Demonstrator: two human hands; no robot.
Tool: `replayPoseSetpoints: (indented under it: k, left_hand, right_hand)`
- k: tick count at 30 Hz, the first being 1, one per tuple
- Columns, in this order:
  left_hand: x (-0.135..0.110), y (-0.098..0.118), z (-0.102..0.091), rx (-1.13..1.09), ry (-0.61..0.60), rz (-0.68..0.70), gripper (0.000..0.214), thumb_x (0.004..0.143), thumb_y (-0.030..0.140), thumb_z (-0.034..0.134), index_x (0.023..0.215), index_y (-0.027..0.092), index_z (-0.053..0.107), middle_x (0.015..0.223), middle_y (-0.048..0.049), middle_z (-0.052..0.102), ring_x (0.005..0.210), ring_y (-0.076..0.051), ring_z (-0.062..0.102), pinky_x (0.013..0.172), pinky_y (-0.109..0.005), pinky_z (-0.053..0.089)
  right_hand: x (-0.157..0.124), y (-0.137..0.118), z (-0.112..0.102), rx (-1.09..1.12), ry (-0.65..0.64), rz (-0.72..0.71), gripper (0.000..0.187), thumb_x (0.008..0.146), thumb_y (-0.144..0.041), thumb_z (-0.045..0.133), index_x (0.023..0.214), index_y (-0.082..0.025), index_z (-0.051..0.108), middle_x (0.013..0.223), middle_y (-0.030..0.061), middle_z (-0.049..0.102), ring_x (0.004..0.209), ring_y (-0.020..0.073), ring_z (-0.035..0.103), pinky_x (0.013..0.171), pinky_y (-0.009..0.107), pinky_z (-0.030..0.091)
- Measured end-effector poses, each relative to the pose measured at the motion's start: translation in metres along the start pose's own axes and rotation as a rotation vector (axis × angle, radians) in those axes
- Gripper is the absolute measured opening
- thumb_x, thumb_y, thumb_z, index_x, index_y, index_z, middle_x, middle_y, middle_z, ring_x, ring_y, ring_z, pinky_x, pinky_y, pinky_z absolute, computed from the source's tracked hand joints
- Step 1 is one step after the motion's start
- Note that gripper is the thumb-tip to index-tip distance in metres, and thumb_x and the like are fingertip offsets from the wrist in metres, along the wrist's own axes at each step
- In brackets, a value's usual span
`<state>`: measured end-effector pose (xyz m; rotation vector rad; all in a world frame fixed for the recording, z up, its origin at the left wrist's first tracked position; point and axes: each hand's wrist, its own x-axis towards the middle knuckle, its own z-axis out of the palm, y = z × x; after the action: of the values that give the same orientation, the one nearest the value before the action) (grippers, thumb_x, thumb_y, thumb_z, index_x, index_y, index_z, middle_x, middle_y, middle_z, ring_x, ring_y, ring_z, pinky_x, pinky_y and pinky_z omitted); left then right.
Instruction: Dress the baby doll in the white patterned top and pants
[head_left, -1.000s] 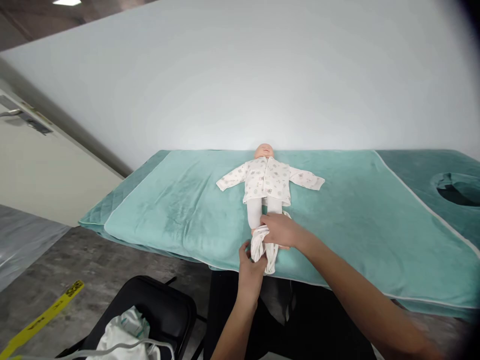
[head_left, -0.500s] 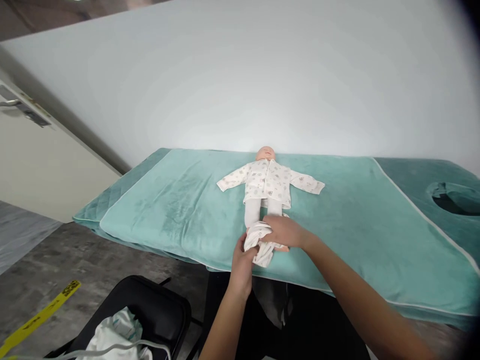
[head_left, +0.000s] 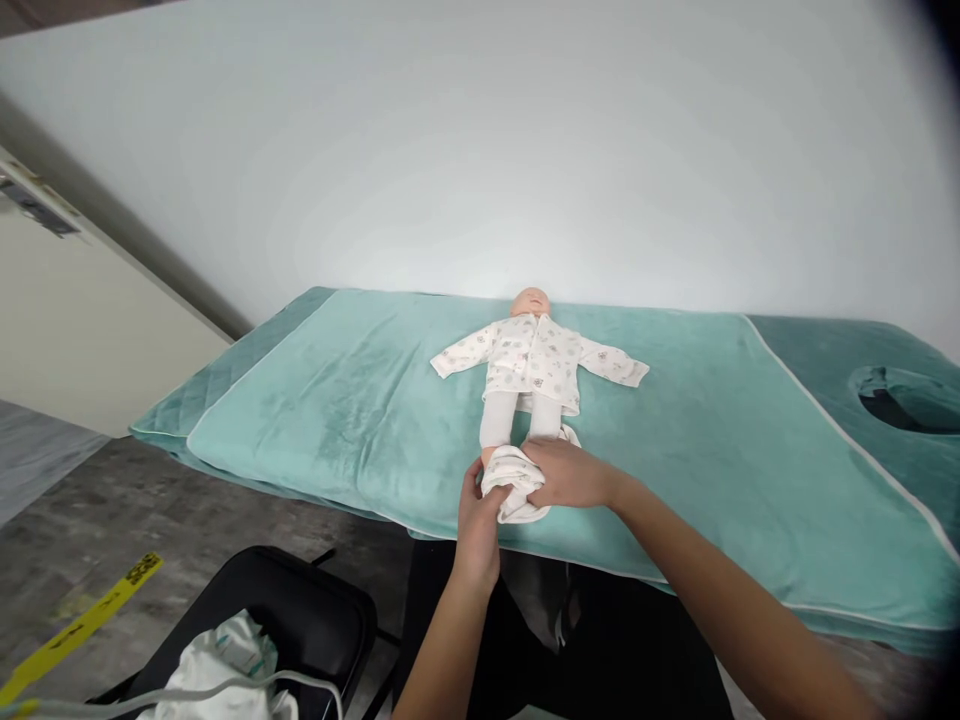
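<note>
Pale grey wall (head_left: 525,150) fills the background, with a cream door (head_left: 75,330) at the left and a mottled grey floor (head_left: 187,510) below. Against the wall stands a massage table (head_left: 247,365) under a teal plush blanket (head_left: 360,430), its face hole (head_left: 900,405) showing at the far right end. On the blanket a baby doll (head_left: 534,365) lies on its back, head toward the wall, arms spread, in a printed white top and plain white leggings. At the doll's feet, near the table's front edge, sits a bunched white garment (head_left: 510,485). The left hand (head_left: 480,515) pinches its near left side with thumb and fingers closed on the folds. The right hand (head_left: 570,472) lies over its right side, fingers curled down into the cloth and over the doll's foot, which is hidden beneath. The garment looks light, thin and limp, likely to slump and slide out of a loose hold, so a gathered edge or hem seems the surest place to grip; the doll's legs look soft and easily shifted. Below the table a black chair (head_left: 315,610) carries a crumpled white bundle (head_left: 225,665), and a strip of yellow tape (head_left: 82,625) lies on the floor.
</note>
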<state>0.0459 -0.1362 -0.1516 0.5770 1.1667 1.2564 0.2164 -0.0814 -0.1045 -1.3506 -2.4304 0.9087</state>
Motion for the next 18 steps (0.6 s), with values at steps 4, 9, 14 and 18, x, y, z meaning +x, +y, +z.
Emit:
replayPoseSetpoints:
  k: [4,9,14,18]
  left_hand:
    - [-0.004,0.001,0.003,0.118,0.055,-0.002,0.074,0.074,0.030,0.075,0.141,0.022,0.043,0.128,-0.0123,0.062,0.106,-0.023,0.066,0.082,-0.029,0.054]
    - [-0.005,-0.003,0.012,0.287,0.075,0.084,0.075,0.077,0.025,0.070,0.144,0.023,0.038,0.141,-0.0126,0.053,0.116,-0.024,0.061,0.090,-0.031,0.052]
    - [0.000,-0.007,0.022,0.403,0.132,0.218,0.065,0.078,0.019,0.064,0.139,0.017,0.042,0.136,-0.0138,0.055,0.119,-0.026,0.059,0.099,-0.035,0.048]
    - [0.004,-0.007,0.026,0.482,0.201,0.307,0.063,0.074,0.014,0.063,0.135,0.019,0.047,0.137,-0.0122,0.053,0.127,-0.026,0.053,0.107,-0.037,0.042]
  right_hand:
    - [-0.003,0.001,-0.005,0.353,-0.091,0.094,0.019,0.074,-0.023,0.061,0.093,-0.020,0.057,0.089,0.0003,0.064,0.072,0.0163,0.061,0.060,0.026,0.046]
    - [-0.004,0.000,-0.008,0.656,-0.121,0.121,0.029,0.076,-0.030,0.066,0.102,-0.021,0.061,0.089,-0.0001,0.063,0.073,0.0166,0.063,0.056,0.025,0.049]
    - [-0.003,-0.005,-0.007,0.722,-0.154,0.130,0.028,0.080,-0.034,0.066,0.105,-0.021,0.062,0.082,0.0002,0.066,0.080,0.0187,0.064,0.062,0.026,0.050]
    - [-0.003,-0.004,-0.004,0.757,-0.166,0.140,0.030,0.082,-0.034,0.066,0.108,-0.023,0.059,0.080,-0.0001,0.067,0.081,0.0193,0.063,0.062,0.026,0.049]
